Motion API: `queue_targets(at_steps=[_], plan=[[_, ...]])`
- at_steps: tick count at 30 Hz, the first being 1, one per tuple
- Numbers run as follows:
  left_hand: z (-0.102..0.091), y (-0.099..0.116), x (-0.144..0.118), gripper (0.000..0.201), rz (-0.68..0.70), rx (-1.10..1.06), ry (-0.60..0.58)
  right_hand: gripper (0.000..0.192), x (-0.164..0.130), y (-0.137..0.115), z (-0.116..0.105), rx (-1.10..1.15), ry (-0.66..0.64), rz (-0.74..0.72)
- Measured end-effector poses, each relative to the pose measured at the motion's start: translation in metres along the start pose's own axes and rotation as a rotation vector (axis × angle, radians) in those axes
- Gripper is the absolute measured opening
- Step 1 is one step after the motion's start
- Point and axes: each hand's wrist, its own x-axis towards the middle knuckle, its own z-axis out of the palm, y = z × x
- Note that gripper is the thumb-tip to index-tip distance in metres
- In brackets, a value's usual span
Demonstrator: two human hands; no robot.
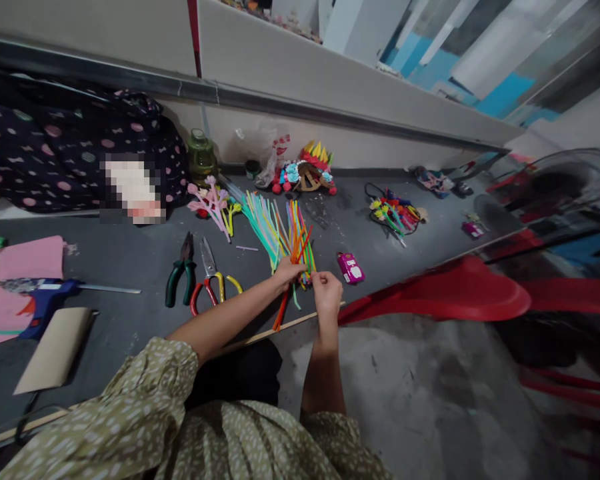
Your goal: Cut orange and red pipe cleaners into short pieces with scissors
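Coloured pipe cleaners lie fanned in bundles on the dark grey table, green, yellow, orange and more. Over their near ends, my left hand is closed in a pinch, apparently on a pipe cleaner. Just to its right, my right hand pinches with thumb and finger; what sits between them is too small to make out. The two sets of fingertips almost meet. Orange-red pipe cleaners stick out below my left hand toward the table edge. Left of that wrist lie red-and-yellow-handled scissors and green-handled pliers.
A purple box lies right of my hands. Behind are pipe-cleaner flowers, a green jar and a colourful craft piece. A blue glue gun is at left, a patterned bag behind. Red chairs stand right.
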Motion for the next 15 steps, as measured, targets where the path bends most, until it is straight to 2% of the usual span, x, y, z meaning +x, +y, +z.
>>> queue_targets(at_steps=[4,15], plan=[[0.0002,-0.0011,0.0014,0.022,-0.003,-0.002,-0.009,0.032,0.0007,0.0047,0.0055,0.042,-0.047,0.023],[0.0021,-0.0042,-0.0001,0.024,-0.019,-0.038,-0.033,0.026,0.0032,-0.0008,0.0092,-0.048,0.019,0.107]])
